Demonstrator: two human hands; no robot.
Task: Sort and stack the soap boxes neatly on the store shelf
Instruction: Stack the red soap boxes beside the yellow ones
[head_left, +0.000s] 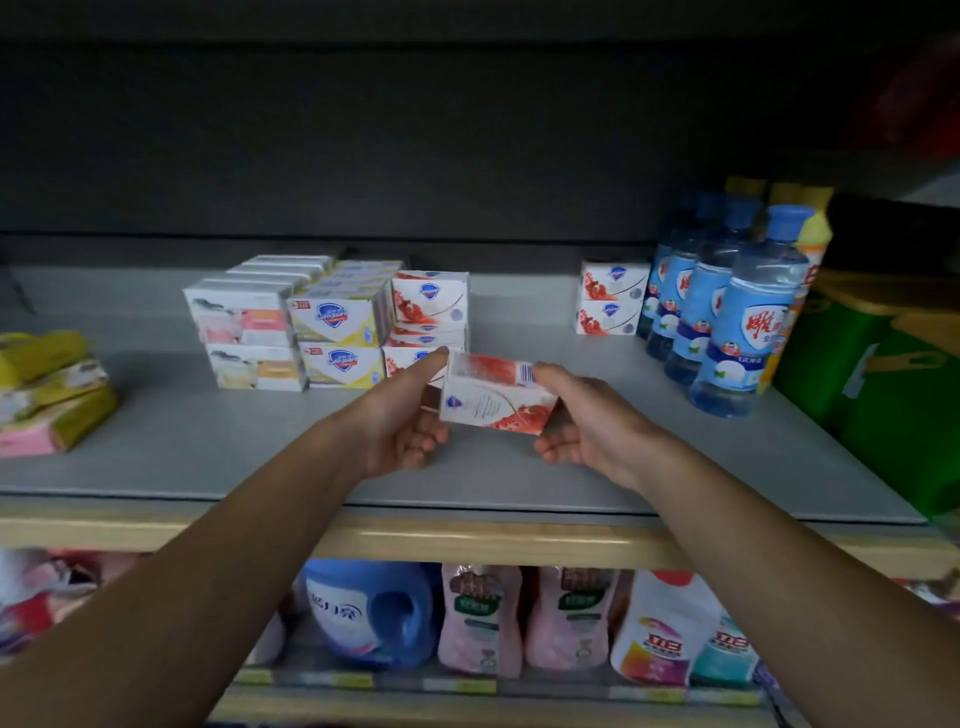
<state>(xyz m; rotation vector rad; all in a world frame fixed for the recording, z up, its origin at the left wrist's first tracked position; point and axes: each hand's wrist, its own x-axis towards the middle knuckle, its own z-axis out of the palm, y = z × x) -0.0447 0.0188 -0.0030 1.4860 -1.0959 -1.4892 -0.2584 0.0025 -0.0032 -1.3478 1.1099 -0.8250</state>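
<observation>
Both hands hold one red-and-white soap box (496, 397) between them, just above the grey shelf (208, 441). The left hand (400, 415) pinches its left end, forefinger stretched along the top edge; the right hand (582, 421) cups the right end, thumb on the upper corner by the barcode. The box is tilted, its right end lower.

It most likely belongs on the red stack (428, 325) just beyond the left hand's fingertips, where matching boxes lie unevenly. To do this well, level the box first, turn its printed front outward like its neighbours, set it squarely on top, then nudge the crooked boxes below into line. A careless push could topple the stack.

Left of that stack stand yellow boxes (337, 338), then pale pink and orange boxes (249, 338), in tidy double layers. Two more red boxes (610, 299) sit well beyond the right hand, beside blue-capped clear bottles (727, 322), probably next to be gathered. Far left of the hands lie loose yellow and pink packets (52, 389). Below the arms, a lower shelf carries detergent bottles (374, 613). The lighting is dim.
</observation>
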